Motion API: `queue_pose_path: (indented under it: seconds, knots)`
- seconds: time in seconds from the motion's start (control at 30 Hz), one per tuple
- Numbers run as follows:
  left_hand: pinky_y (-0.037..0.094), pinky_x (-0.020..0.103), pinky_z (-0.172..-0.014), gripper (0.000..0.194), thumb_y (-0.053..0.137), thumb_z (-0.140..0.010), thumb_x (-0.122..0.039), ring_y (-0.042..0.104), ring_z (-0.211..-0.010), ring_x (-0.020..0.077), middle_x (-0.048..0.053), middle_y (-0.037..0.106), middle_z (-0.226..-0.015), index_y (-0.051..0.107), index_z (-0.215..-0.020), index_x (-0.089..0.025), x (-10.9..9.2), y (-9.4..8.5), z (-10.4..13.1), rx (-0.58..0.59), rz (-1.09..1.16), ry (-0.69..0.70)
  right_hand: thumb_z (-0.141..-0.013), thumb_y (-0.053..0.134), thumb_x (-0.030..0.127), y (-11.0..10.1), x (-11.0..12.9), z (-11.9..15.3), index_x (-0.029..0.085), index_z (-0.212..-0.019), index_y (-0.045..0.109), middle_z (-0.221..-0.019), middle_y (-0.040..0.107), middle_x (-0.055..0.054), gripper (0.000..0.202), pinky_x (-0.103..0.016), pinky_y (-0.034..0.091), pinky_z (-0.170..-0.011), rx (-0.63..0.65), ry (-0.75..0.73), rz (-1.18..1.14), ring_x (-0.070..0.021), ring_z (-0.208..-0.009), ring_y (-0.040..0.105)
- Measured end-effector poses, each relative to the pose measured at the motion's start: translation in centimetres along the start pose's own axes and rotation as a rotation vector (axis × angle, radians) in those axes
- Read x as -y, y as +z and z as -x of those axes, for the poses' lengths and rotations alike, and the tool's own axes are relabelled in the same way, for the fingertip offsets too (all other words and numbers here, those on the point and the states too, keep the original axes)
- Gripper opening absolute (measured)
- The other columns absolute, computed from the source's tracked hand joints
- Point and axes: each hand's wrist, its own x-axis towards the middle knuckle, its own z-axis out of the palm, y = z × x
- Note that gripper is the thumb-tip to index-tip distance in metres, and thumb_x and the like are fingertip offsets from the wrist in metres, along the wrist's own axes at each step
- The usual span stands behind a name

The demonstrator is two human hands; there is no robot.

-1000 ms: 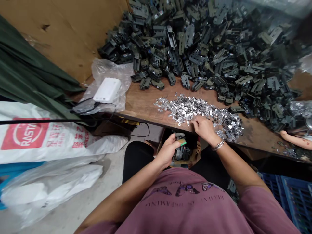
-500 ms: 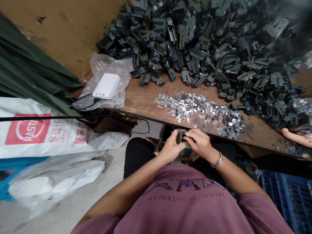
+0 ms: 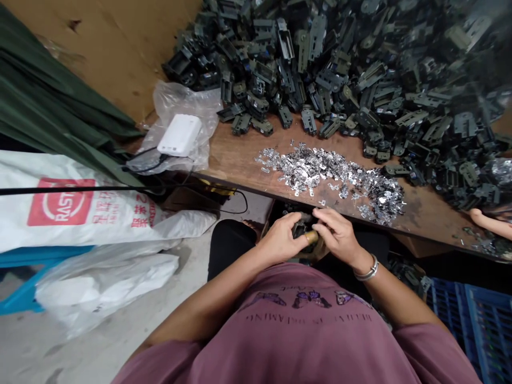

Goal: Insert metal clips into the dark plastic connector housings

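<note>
My left hand (image 3: 282, 236) is closed round a dark green plastic part (image 3: 300, 228), just off the table's front edge. A tan wrap covers one of its fingertips. Close on the right, my right hand (image 3: 336, 233) has its thumb and forefinger near the part; whether something small sits between them is too small to tell. A silver bracelet is on that wrist. Beyond both hands a heap of small shiny metal pieces (image 3: 312, 168) lies on the wooden table (image 3: 236, 160). Behind it rises a large pile of dark green plastic parts (image 3: 328, 80).
A white box with a cable (image 3: 180, 136) rests on clear plastic at the table's left. White sacks (image 3: 116, 213) stand at the left. Another person's hand (image 3: 494, 224) is at the right edge. Blue crates (image 3: 488, 320) are at the lower right.
My right hand has drawn slightly away from the part in my left hand, and its fingers have spread a little. The whole view has shifted slightly.
</note>
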Motion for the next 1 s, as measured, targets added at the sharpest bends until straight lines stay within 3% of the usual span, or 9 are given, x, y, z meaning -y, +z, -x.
queue_pose_path:
  seconds: [0.17,0.33,0.47,0.57,0.7,0.87,1.0]
  knots:
    - [0.031,0.028,-0.062,0.03,0.059,-0.085,-0.032,0.039,-0.062,0.014,-0.002,0.044,-0.062,0.047,-0.061,-0.02,-0.1,-0.7,0.2,-0.106,-0.036,0.064,-0.093,0.056,0.023,0.0,-0.1,1.4,0.023,-0.111,0.067,-0.092,0.071,-0.007,0.02,-0.032,0.055,-0.07,-0.045,0.061,0.032,-0.0177,-0.08,0.067]
    - [0.038,0.028,-0.066,0.031,0.055,-0.087,-0.044,0.046,-0.069,0.0148,0.0,0.051,-0.072,0.052,-0.069,-0.018,0.4,-1.3,0.4,-0.125,0.095,0.075,-0.093,0.057,0.022,0.5,-0.4,2.4,0.021,-0.104,0.068,-0.085,0.073,-0.005,0.016,-0.029,0.053,-0.064,-0.024,0.048,0.083,-0.0165,-0.072,0.068]
    - [0.043,0.027,-0.057,0.045,0.043,-0.089,-0.052,0.05,-0.059,0.0143,0.002,0.055,-0.062,0.055,-0.064,-0.018,1.1,-1.0,0.5,-0.112,0.447,-0.196,-0.092,0.058,0.02,0.1,-0.6,2.3,0.02,-0.1,0.069,-0.077,0.071,-0.004,0.013,-0.026,0.051,-0.06,-0.029,0.026,0.093,-0.0143,-0.065,0.066]
    - [0.043,0.025,-0.048,0.044,0.048,-0.083,-0.057,0.051,-0.051,0.0135,0.002,0.056,-0.059,0.059,-0.07,-0.016,1.3,-0.7,0.6,-0.138,0.706,-0.426,-0.092,0.059,0.019,-0.2,-0.7,2.2,0.019,-0.099,0.069,-0.076,0.071,-0.003,0.013,-0.026,0.052,-0.059,-0.029,0.021,0.099,-0.0139,-0.063,0.065]
    - [0.046,0.025,-0.047,0.044,0.064,-0.071,-0.056,0.056,-0.056,0.0145,0.002,0.061,-0.072,0.061,-0.091,-0.018,1.0,-0.9,0.3,-0.116,0.922,-0.512,-0.092,0.059,0.021,-0.9,-1.3,2.2,0.02,-0.099,0.07,-0.08,0.073,-0.004,0.014,-0.026,0.055,-0.063,-0.032,0.04,0.113,-0.0151,-0.068,0.069]
    - [0.033,0.023,-0.045,0.028,0.067,-0.068,-0.044,0.042,-0.046,0.0098,-0.003,0.051,-0.057,0.056,-0.072,-0.018,1.5,-1.5,-0.3,0.161,0.682,-0.453,-0.092,0.06,0.024,-2.6,-2.5,2.1,0.021,-0.099,0.071,-0.086,0.075,-0.005,0.014,-0.028,0.056,-0.066,-0.044,0.072,0.179,-0.0171,-0.074,0.071]
    - [0.029,0.025,-0.053,0.028,0.061,-0.071,-0.043,0.04,-0.055,0.0117,-0.003,0.046,-0.057,0.052,-0.061,-0.019,3.3,-1.1,-1.1,0.173,0.314,-0.331,-0.092,0.059,0.025,-4.6,-3.6,1.6,0.021,-0.098,0.071,-0.083,0.075,-0.005,0.014,-0.029,0.056,-0.067,-0.041,0.079,0.276,-0.0174,-0.072,0.071]
